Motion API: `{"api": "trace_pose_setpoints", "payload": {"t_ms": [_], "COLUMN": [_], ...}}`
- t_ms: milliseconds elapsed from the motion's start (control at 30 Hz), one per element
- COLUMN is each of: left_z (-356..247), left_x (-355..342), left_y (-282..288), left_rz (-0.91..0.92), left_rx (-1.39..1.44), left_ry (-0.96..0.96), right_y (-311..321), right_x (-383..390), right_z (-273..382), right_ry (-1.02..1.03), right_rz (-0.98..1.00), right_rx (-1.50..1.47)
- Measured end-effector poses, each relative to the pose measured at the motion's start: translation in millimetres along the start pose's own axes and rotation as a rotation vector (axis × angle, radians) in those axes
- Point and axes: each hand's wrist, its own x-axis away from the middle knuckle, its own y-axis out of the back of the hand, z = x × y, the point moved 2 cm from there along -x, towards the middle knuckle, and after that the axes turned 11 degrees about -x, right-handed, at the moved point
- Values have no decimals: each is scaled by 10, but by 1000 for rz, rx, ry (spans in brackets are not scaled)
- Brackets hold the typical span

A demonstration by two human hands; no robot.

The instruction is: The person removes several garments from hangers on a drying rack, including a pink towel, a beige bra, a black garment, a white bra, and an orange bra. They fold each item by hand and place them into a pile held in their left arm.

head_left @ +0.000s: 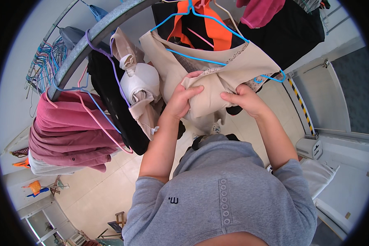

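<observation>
A beige lace-trimmed undergarment (209, 100) hangs in front of me on a blue hanger (217, 15). One wide strap lies over each end of the hanger. My left hand (183, 97) grips the front fabric, thumb on top and fingers behind it. On the other side, my right hand (247, 101) pinches the same garment, its thumb pointing inward. A fold of cloth bulges between both hands. The fingers behind the fabric are partly hidden. Close to my left forearm hangs a beige-and-white bra (141, 82) beside a purple hanger (112, 65).
A curved metal rail (98, 35) crosses the upper left. Pink clothing (69, 127) hangs from it, with black clothing (102, 90) closer in. Many bare wire hangers (43, 65) cluster at far left. An orange garment (219, 30) hangs behind. A white box-shaped appliance (309, 147) stands at right.
</observation>
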Motion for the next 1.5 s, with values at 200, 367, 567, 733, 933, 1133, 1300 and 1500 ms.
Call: {"api": "trace_pose_setpoints", "payload": {"t_ms": [200, 367, 567, 733, 933, 1133, 1300, 1500], "left_z": [3, -65, -84, -92, -117, -56, -181, -46], "left_x": [51, 105, 152, 190, 250, 250, 244, 207], "left_y": [32, -63, -224, -165, -197, -92, -14, -38], "left_rz": [113, 134, -80, -196, -201, -322, -273, -307], "left_rx": [195, 203, -72, -156, -244, -10, 2, -75], "left_ry": [86, 76, -59, -133, -265, -83, -115, -118], "right_y": [75, 98, -137, -99, -24, 187, 273, 98], "right_x": [7, 11, 52, 20, 113, -42, -123, -260], "right_z": [-33, -18, 102, 116, 139, -32, -150, -193], "right_ry": [160, 166, 355, 220, 194, 227, 30, 95], "right_rz": [-139, -163, -44, -129, -63, 79, 308, 309], "right_rx": [-84, -86, -45, -25, -90, -592, -866, -567]}}
